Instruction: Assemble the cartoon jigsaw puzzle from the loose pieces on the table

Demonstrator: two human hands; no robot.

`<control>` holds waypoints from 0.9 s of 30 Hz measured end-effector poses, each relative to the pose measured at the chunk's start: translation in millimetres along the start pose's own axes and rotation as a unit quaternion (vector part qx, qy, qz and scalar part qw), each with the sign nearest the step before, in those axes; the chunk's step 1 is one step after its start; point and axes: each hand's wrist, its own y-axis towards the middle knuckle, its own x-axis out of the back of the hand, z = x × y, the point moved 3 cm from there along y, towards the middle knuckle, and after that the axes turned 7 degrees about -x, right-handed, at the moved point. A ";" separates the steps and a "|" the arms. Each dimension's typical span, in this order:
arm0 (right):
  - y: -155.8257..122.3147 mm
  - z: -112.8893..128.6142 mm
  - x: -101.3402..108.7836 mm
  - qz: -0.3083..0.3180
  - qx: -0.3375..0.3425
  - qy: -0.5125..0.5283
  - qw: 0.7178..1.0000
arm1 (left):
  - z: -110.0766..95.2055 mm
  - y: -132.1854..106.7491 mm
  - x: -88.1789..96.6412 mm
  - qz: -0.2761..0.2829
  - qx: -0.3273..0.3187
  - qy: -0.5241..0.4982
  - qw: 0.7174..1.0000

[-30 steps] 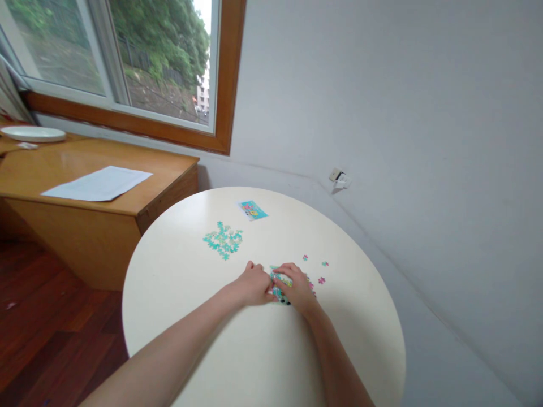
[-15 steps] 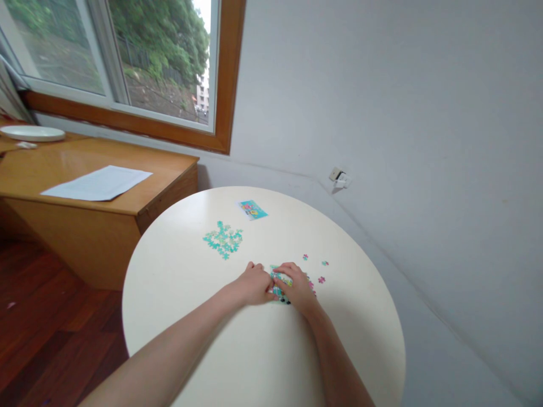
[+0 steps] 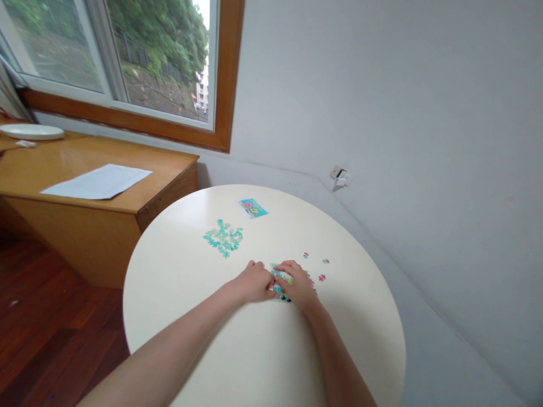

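Note:
A partly joined jigsaw puzzle (image 3: 287, 278) in teal, yellow and pink lies on the round white table (image 3: 254, 350). My left hand (image 3: 255, 282) is at its left edge, fingers curled in; whatever they pinch is too small to make out. Over the puzzle's right part arches my right hand (image 3: 298, 284). Its thumb and forefinger are apart, with some puzzle showing between them, and their tips come close to the left fingertips. Both hands cover much of the puzzle. Just right of it lies a loose pink jigsaw piece (image 3: 322, 277).
A pile of teal jigsaw pieces (image 3: 223, 238) lies farther left, and a small picture card (image 3: 253, 208) is beyond it. Two more loose pieces are at the right. A wooden desk (image 3: 169, 164) with a paper sheet (image 3: 99, 181) adjoins the table. The wall (image 3: 382, 113) borders the right side.
Both hands stay at the puzzle in nearly the same pose. The view has shifted very slightly; the pieces and card lie as before.

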 end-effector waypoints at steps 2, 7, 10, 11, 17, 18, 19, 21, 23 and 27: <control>-0.3 0.1 0.4 0.003 -0.006 -0.005 1.000 | -0.1 -0.1 0.5 0.000 -0.003 0.002 1.000; -0.6 0.9 1.2 0.007 -0.008 -0.002 1.000 | -0.7 -0.6 1.6 0.005 -0.013 0.012 1.000; -1.1 1.7 2.2 0.009 -0.010 -0.002 1.000 | -1.8 -0.9 2.8 0.008 -0.019 0.017 1.000; -1.3 1.9 2.5 0.009 -0.009 -0.001 1.000 | -2.3 -1.0 3.1 0.008 -0.020 0.019 1.000; -0.7 -0.4 1.8 -0.002 0.007 0.002 1.000 | -5.3 -0.7 3.4 0.006 -0.023 0.028 0.999; -0.5 -1.1 1.2 -0.005 0.009 0.002 1.000 | -5.5 -0.5 3.1 0.005 -0.024 0.029 0.999; -0.3 -1.7 0.6 -0.009 0.010 0.001 1.000 | -5.6 -0.2 2.6 0.003 -0.025 0.031 0.999; -0.3 -2.6 -0.6 -0.015 0.012 0.000 1.000 | -5.7 0.5 1.4 0.001 -0.024 0.033 0.999; -0.6 -3.2 -1.5 -0.021 0.013 -0.001 1.000 | -5.8 1.3 0.2 -0.002 -0.022 0.036 0.999; -1.0 -4.0 -2.0 -0.029 0.015 -0.003 0.999 | -8.3 2.4 -1.3 -0.004 -0.021 0.042 0.999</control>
